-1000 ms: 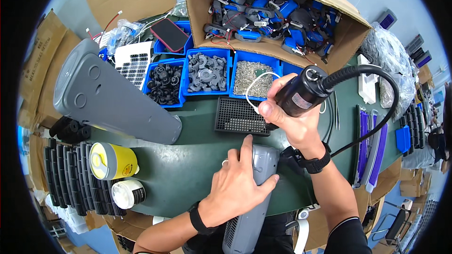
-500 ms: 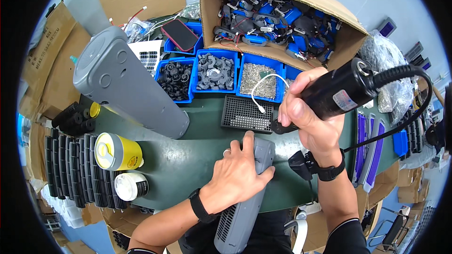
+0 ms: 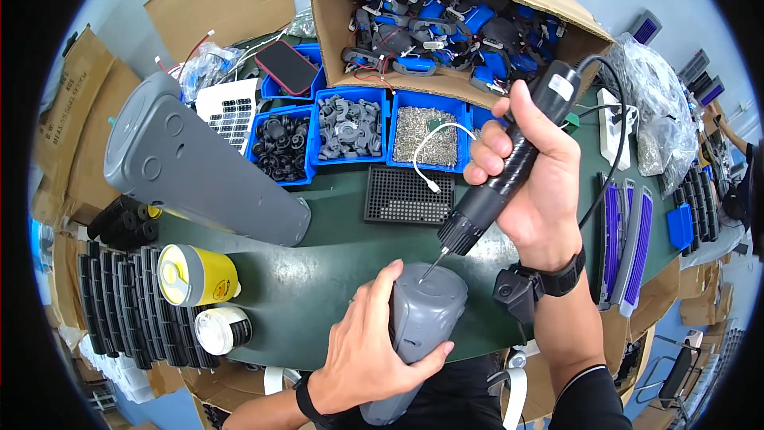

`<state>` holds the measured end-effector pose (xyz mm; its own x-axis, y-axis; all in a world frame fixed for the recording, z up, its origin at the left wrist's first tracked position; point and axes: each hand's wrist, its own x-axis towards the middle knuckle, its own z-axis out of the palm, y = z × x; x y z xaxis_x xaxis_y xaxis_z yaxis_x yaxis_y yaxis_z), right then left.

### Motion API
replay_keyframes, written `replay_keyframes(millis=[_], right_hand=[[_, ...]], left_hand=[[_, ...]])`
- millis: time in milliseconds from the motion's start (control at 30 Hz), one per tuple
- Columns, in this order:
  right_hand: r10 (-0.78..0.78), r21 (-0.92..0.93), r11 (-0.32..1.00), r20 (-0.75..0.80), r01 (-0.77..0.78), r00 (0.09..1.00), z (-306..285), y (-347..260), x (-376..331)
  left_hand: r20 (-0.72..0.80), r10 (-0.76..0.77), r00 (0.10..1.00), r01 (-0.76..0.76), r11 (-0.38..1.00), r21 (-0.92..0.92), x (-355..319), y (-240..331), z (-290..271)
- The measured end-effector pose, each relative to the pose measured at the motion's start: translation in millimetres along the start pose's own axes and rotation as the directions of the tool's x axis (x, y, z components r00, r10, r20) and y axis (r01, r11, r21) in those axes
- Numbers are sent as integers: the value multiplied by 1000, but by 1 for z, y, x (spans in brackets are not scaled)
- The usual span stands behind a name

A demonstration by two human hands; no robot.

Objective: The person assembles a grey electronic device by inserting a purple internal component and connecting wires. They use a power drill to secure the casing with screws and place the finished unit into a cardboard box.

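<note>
A black electric screwdriver point(image 3: 509, 167) is gripped in my right hand point(image 3: 549, 183), its cord trailing off the upper end. Its thin bit slants down to the end face of a grey plastic housing point(image 3: 434, 296), at or just above the surface; whether it sits in a hole I cannot tell. My left hand point(image 3: 370, 342) wraps round the side of this housing, thumb on the near side, and holds it tilted with the end up. A dark block-shaped device is strapped at my right wrist.
A large grey housing point(image 3: 207, 167) leans at left beside a yellow-lidded cup point(image 3: 195, 275) and a white jar point(image 3: 223, 330). Blue bins of parts and screws point(image 3: 426, 135), a black screw tray point(image 3: 406, 195) and a carton point(image 3: 461, 87) stand behind. Purple-grey strips point(image 3: 625, 247) lie right.
The screwdriver has swung from nearly sideways to pointing down, its bit now at the housing. My left hand has shifted from the housing's top to its side, and the housing's end now faces up.
</note>
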<state>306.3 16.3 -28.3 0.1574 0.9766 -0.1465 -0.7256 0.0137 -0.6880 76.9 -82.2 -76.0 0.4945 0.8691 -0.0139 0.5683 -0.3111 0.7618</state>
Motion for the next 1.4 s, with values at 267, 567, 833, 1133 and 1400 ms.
replay_keyframes(millis=[267, 567, 833, 1133, 1400], right_hand=[[54, 21, 998, 29, -55, 998, 10, 0, 8], [148, -38, 989, 90, -145, 985, 15, 6, 14], [172, -125, 980, 150, -154, 974, 21, 13, 12], [242, -105, 970, 278, -221, 930, 19, 13, 16], [127, 71, 983, 421, -172, 898, -21, 7, 29]], left_hand=[[-39, 41, 998, -39, 999, 34, 0, -1, 7], [-28, 23, 999, -22, 999, 26, 1, 0, 8], [-68, 57, 996, -56, 998, 14, 0, -3, 12], [-36, 63, 997, -63, 998, 10, -1, -3, 9], [79, 12, 997, -18, 997, 68, 9, 7, 7]])
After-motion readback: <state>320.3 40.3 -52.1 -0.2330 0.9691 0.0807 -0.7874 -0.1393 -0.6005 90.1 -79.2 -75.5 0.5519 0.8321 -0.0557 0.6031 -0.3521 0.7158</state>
